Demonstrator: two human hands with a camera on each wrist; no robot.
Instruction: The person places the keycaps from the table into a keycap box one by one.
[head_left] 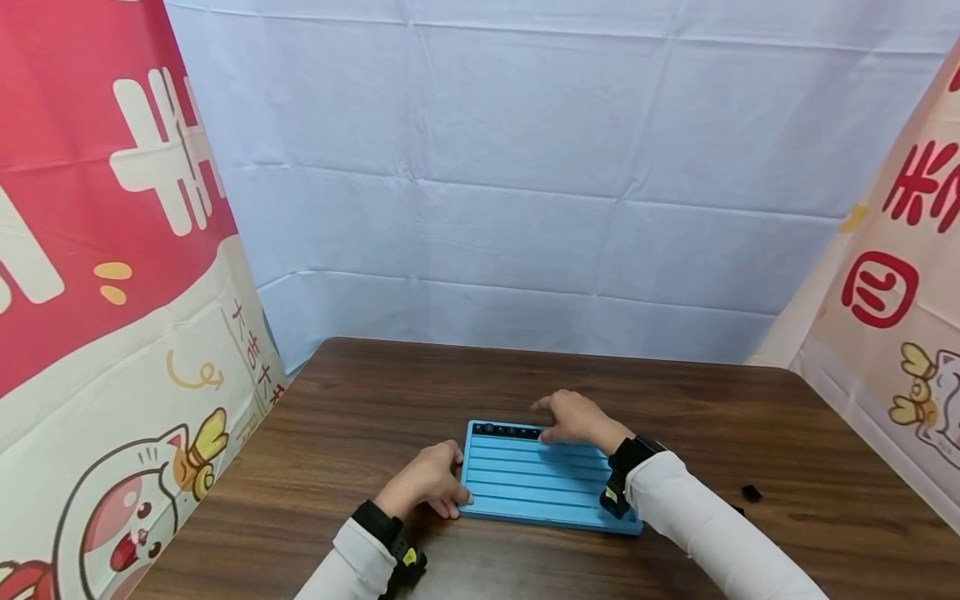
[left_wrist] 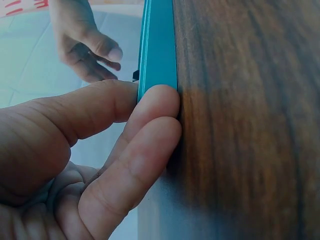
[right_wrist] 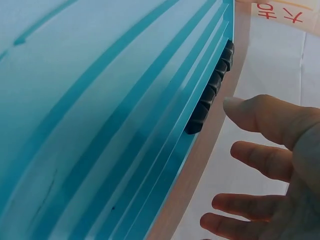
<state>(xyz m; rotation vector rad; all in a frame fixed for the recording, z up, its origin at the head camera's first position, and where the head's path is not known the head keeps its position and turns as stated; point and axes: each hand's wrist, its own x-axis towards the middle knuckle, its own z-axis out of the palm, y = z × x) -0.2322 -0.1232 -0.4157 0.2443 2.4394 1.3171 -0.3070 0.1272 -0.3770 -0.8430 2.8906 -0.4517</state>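
A flat light-blue tray with parallel ridges lies on the table. Small black keycaps stand in a line along its far edge, starting from the left; the right wrist view shows the same keycaps side by side. My left hand holds the tray's left edge, the thumb on the rim and fingertips against the side wall. Over the far edge, beside the end of the keycap line, hovers my right hand. Its fingers are spread and hold nothing, and the thumb is apart from the keycaps.
On the brown wooden table, right of the tray, lies a loose black piece. Another black piece is partly hidden by the right sleeve. A pale cloth hangs behind the table, with printed cloths at both sides.
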